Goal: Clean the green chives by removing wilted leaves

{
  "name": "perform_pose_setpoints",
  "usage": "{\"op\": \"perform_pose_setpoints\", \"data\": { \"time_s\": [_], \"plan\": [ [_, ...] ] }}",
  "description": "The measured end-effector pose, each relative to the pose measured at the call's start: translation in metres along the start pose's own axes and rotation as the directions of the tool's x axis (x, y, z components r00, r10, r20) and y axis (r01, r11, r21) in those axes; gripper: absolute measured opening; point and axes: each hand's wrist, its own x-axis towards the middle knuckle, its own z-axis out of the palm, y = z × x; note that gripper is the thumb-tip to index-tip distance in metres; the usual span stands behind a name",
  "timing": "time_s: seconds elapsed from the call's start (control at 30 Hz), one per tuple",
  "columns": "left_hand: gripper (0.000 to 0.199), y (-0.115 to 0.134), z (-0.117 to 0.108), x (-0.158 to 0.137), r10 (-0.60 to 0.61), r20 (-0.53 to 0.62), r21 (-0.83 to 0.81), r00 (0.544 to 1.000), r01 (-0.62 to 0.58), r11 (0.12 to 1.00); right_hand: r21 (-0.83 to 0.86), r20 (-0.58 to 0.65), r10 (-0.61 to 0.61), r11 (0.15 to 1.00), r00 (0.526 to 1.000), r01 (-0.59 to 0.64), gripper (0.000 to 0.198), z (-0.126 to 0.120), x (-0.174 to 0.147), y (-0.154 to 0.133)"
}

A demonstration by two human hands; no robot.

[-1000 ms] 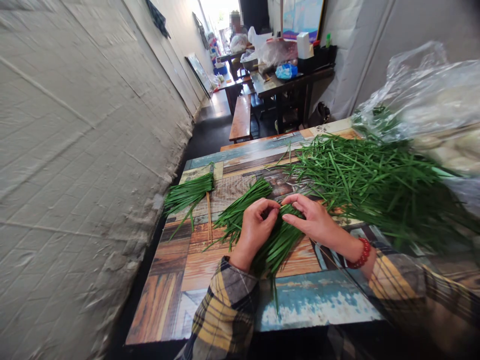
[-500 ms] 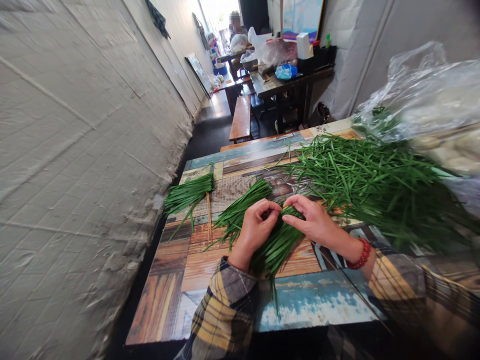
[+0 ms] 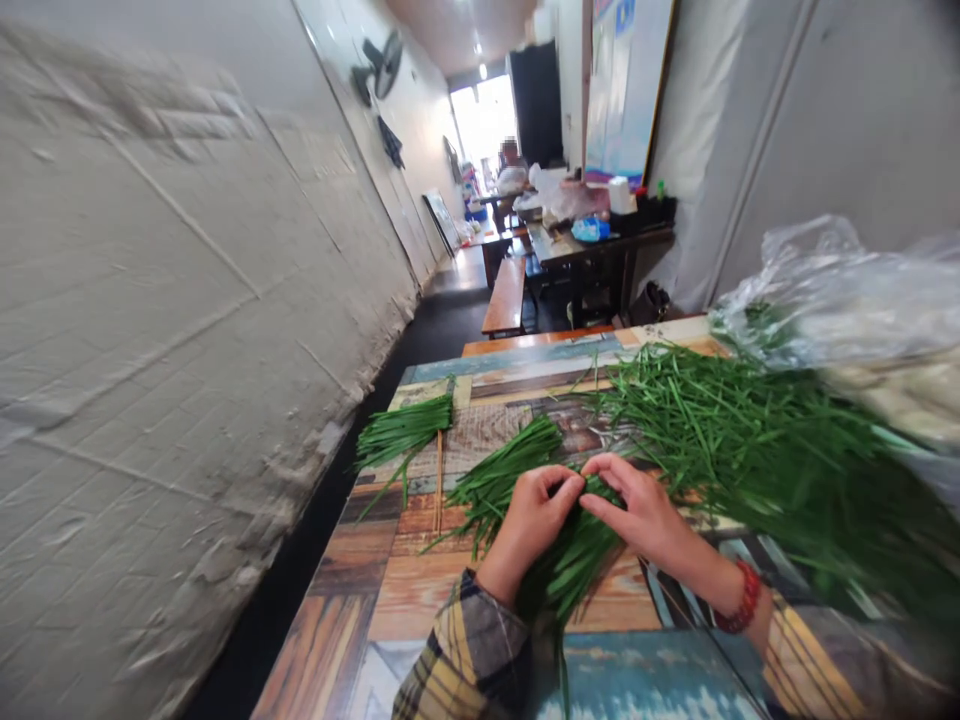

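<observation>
At the patchwork-topped table (image 3: 420, 590), head view: near bundle (image 3: 581, 570) of narrow green leaves lies under both hands, upper end at the fingertips, leaves running down towards the wearer.

Left hand (image 3: 536, 515): thumb and fingers drawn together in a pinch at that upper end, apparently gripping it; fingertip detail too small to read. Right hand (image 3: 641, 510): fingers curled round the same end, thumb below, green showing between. Fingertips of the two hands almost meet.

Risks, as judged: uneven pressure or a slackened pinch could let the leaves slip out of line and spread. Pressing too hard might crease or bruise them. Middle bundle (image 3: 514, 465) sits just beside the left hand; a sideways sweep of that hand could drag its leaves askew. Loose pile (image 3: 712, 425) lies near the right forearm, so a careless elbow might catch strands.

Look of the near bundle: deep green, dense at the top, looser below, a few long leaves trailing past the rest; partly hidden by the hands. Far bundle (image 3: 409, 430), neater at one end, has thin sticks (image 3: 439, 485) projecting from it. Clear plastic bag (image 3: 840, 300) beyond the pile.
</observation>
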Motion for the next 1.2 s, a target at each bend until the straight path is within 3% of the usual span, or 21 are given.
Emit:
{"op": "perform_pose_setpoints", "data": {
  "time_s": [0.23, 0.43, 0.67, 1.03, 1.2],
  "plan": [
    [0.029, -0.001, -0.001, 0.000, -0.008, -0.071, -0.036, 0.997, 0.006, 0.999, 0.093, 0.020, 0.001, 0.996, 1.000, -0.003, 0.027, 0.003, 0.001, -0.005],
    [0.032, -0.001, -0.015, 0.000, -0.054, -0.156, -0.184, 0.986, 0.025, 0.983, 0.085, 0.067, 0.024, 0.996, 0.997, -0.030, 0.040, -0.001, 0.000, -0.005],
    [0.037, -0.011, -0.026, 0.004, -0.106, -0.276, -0.296, 0.955, 0.020, 0.955, 0.125, 0.212, 0.010, 0.991, 0.977, -0.037, 0.025, -0.004, -0.001, -0.009],
    [0.039, -0.014, -0.026, 0.003, -0.111, -0.199, -0.392, 0.974, 0.025, 0.919, 0.058, 0.141, 0.014, 0.998, 0.990, -0.022, 0.029, -0.010, -0.001, -0.011],
    [0.041, -0.011, -0.024, 0.001, -0.136, -0.095, -0.447, 0.986, 0.080, 0.891, 0.017, 0.118, -0.002, 1.000, 0.993, 0.000, 0.026, -0.013, -0.001, -0.014]
  ]
}}
